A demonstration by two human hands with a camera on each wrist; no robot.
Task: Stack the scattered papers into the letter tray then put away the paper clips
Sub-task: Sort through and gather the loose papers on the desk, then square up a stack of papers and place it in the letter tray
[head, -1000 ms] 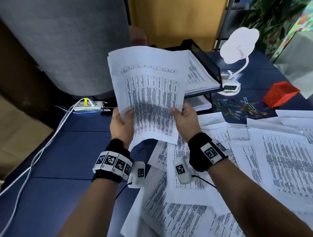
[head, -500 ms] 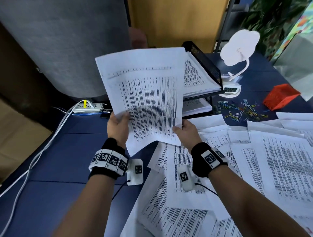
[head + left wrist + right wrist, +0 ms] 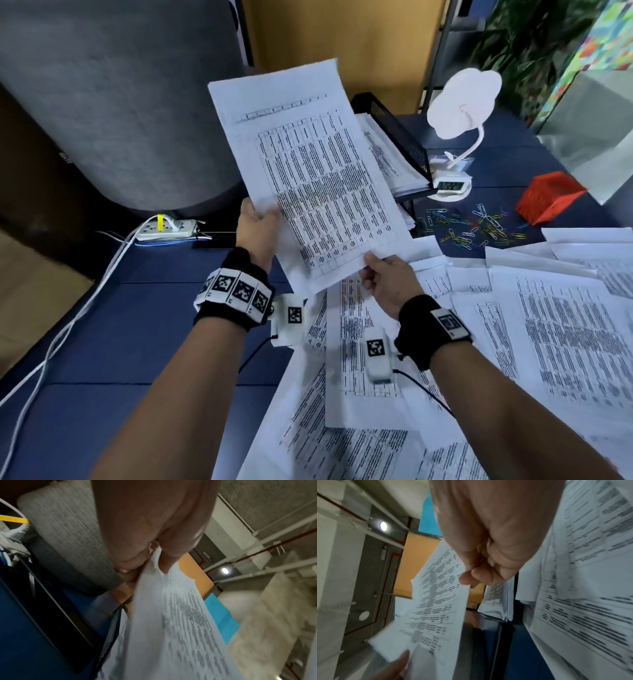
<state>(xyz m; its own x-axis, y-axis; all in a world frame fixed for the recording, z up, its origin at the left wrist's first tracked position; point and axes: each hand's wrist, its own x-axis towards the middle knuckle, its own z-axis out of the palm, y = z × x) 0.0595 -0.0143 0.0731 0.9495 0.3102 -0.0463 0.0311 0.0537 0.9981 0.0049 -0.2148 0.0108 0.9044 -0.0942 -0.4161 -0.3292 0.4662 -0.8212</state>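
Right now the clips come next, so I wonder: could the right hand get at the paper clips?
Probably not yet: the right hand pinches the held sheets. Otherwise the paper clips lie uncovered on the table ahead.

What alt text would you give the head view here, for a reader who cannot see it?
Both hands hold a printed sheet up over a blue desk: left hand grips its side edge, right hand pinches its bottom corner. Behind it stands a black letter tray holding papers; loose sheets and coloured paper clips lie scattered to the right.
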